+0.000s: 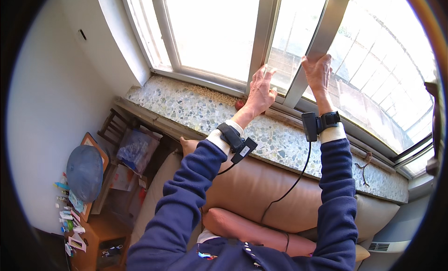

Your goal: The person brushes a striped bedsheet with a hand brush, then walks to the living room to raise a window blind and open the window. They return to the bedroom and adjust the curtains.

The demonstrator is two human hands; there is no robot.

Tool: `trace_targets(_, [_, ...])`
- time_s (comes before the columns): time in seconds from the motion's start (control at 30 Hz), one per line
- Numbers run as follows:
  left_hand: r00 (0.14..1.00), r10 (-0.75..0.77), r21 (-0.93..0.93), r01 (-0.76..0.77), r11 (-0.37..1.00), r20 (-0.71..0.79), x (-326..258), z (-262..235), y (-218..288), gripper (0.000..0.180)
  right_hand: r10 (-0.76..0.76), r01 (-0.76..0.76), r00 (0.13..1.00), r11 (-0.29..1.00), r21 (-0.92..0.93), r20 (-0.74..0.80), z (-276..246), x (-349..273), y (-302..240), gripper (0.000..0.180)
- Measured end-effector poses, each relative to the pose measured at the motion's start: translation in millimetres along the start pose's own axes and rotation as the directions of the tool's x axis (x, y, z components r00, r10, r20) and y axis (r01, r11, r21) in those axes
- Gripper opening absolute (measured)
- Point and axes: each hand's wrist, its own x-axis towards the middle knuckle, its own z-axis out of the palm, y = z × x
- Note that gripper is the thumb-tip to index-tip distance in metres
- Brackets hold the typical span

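Ahead of me are metal-framed sliding windows with two upright frame bars close together. My left hand (262, 91) is at the foot of the left upright window bar (266, 38), its bent fingers against the metal and its thumb apart. Higher up, my right hand (318, 75) grips the right upright window bar (319, 40), which leans in the picture; thumb and fingers sit on either side of it. Below the hands runs a speckled stone sill (186, 105). Beside my left wrist a small red object (239, 104) rests on the sill, partly hidden.
Pale grains (210, 93) lie along the sill by the window track. A forked twig (364, 168) is at its right. A tan leather sofa (252, 187) with a reddish cushion (252, 226) stands below. Cluttered wooden furniture (100, 229) is at the left, and bars (368, 56) show outside.
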Motion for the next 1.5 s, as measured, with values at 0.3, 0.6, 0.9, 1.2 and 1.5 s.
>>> trace_targets(0.3, [0.995, -0.037, 0.057, 0.042, 0.998, -0.088, 4.4, 6.1, -6.2, 0.074, 0.0, -0.001, 0.999, 0.999, 0.05, 0.033, -19.9, 0.9, 15.5, 0.059])
trace_targets(0.6, [0.984, -0.056, 0.033, 0.062, 0.998, -0.168, 2.3, 16.2, -9.1, 0.074, -0.021, 0.02, 0.999, 0.999, 0.049, 0.026, -45.3, 2.4, 62.2, 0.059])
trace_targets(0.9, [0.985, -0.028, 0.098, 0.045, 0.994, -0.167, -1.6, 14.5, -12.2, 0.078, 0.019, -0.016, 0.998, 0.998, -0.065, 0.054, -84.4, 2.4, 104.8, 0.058])
trace_targets(1.2, [0.981, -0.043, 0.084, 0.06, 0.995, -0.191, -1.5, 17.8, -7.1, 0.081, 0.135, -0.126, 0.989, 0.983, -0.133, 0.056, -134.9, 0.7, 163.0, 0.061])
trace_targets(1.5, [0.978, -0.109, 0.011, 0.113, 0.994, -0.178, 0.3, 22.7, -5.7, 0.083, 0.101, -0.1, 0.995, 0.98, -0.171, -0.006, -180.2, -3.5, 231.6, 0.054])
